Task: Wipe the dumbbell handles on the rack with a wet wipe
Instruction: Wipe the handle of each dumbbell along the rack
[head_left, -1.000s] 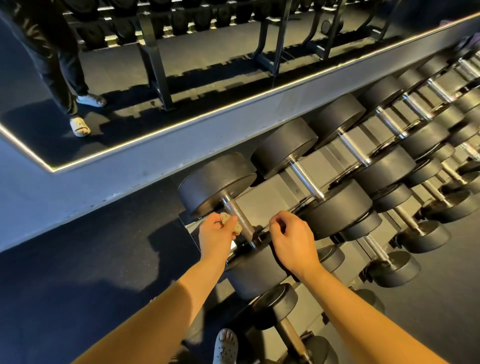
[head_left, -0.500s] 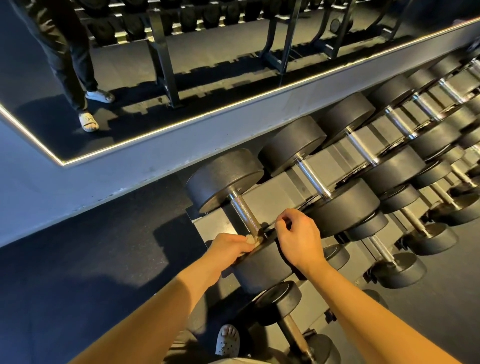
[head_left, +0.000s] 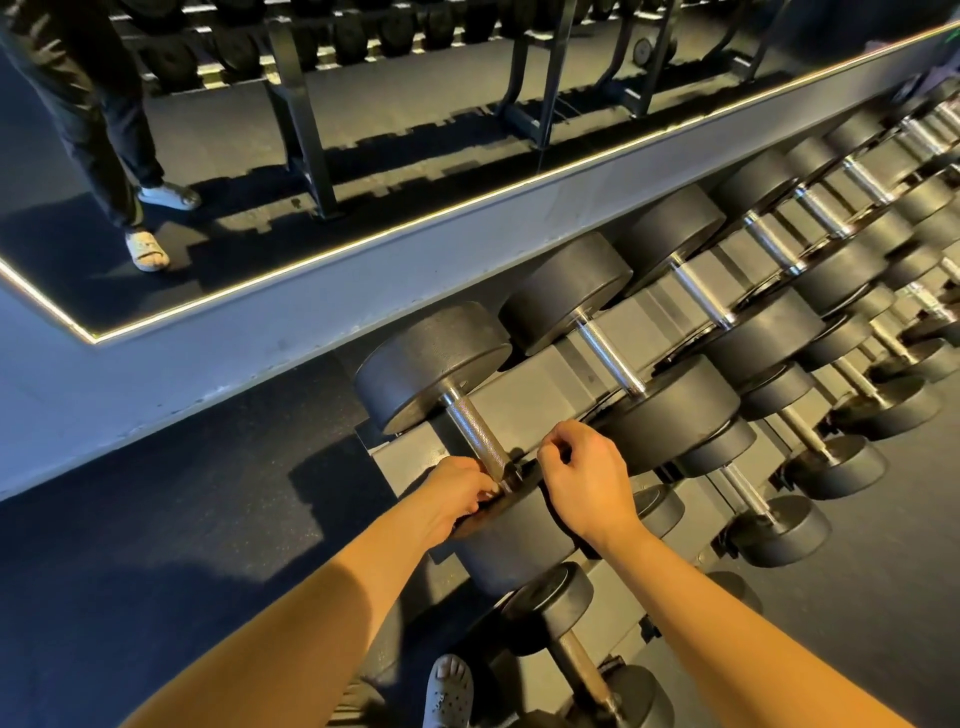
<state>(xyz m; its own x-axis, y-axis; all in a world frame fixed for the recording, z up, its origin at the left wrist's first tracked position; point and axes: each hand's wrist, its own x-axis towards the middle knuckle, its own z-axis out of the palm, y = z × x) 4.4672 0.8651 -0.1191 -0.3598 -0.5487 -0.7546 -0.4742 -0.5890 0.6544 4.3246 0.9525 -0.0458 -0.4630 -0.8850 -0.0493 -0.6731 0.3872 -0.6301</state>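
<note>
The leftmost dumbbell on the rack's top tier has a knurled steel handle (head_left: 474, 432) between a far head (head_left: 431, 364) and a near head (head_left: 519, 540). My left hand (head_left: 457, 493) grips the near end of that handle, with a small bit of the pale wet wipe (head_left: 494, 488) showing at its fingertips. My right hand (head_left: 584, 478) sits just right of the handle over the near head, fingers curled and thumb against the index finger. Nothing shows in it.
More dumbbells (head_left: 613, 358) line the grey rack (head_left: 535, 400) to the right, with smaller ones on lower tiers (head_left: 779, 525). A wall mirror (head_left: 363, 156) reflects another rack and a person's legs. My foot in a clog (head_left: 447, 696) stands by the rack base.
My left hand slid the wipe along the handle from the far head down to the near end. My right hand stayed in about the same place.
</note>
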